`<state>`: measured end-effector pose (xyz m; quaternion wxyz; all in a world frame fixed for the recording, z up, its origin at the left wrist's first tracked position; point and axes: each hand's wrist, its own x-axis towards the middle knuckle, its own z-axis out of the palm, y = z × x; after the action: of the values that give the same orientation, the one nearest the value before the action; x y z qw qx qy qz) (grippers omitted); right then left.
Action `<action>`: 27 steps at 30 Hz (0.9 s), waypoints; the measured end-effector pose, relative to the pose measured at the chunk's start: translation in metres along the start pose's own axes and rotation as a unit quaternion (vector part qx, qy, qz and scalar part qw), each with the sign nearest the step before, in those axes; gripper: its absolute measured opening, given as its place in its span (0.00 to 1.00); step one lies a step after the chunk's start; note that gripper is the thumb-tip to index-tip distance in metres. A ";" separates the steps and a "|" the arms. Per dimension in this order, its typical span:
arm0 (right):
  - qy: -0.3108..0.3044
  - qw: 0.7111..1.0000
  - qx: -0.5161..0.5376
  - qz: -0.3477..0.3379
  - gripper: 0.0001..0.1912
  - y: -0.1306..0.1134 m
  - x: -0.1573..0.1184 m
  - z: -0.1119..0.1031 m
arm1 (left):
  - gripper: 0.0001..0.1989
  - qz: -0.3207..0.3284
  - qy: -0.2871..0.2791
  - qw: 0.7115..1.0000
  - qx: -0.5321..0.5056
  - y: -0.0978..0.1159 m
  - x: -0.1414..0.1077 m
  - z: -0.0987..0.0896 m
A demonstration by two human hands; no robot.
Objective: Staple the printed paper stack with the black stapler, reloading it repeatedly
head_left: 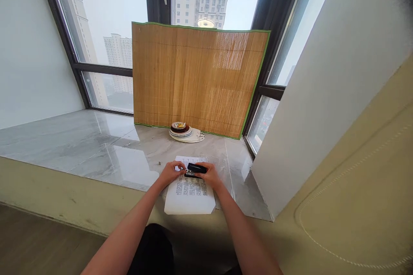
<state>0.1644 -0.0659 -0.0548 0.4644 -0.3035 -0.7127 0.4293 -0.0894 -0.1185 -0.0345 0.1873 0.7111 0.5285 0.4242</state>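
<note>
A black stapler (pixel 196 168) is held in my right hand (pixel 211 175) over the printed paper (pixel 190 204). Its top arm is lifted from the base, and a silvery metal part shows between them. My left hand (pixel 171 173) is at the stapler's front end, thumb and fingers pinched together. Whatever those fingertips hold is too small to make out. Lines of dark print cover the upper part of the paper, whose blank near end sticks out past the sill's edge toward me.
Behind the paper, a stack of plates (pixel 180 133) stands on the grey marble sill (pixel 97 148). A green-edged bamboo mat (pixel 193 77) leans against the window. Near my left hand lies a tiny grey piece (pixel 159 163). A beaded cord (pixel 318 240) hangs at the right.
</note>
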 end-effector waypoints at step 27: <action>-0.066 0.998 0.021 0.003 0.25 -0.012 0.000 -0.006 | 0.17 0.000 -0.021 0.999 -0.038 -0.001 0.000 0.007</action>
<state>0.1697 -0.0696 -0.0428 0.4215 -0.2669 -0.7317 0.4644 -0.0844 -0.1166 -0.0397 0.2250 0.7125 0.5079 0.4286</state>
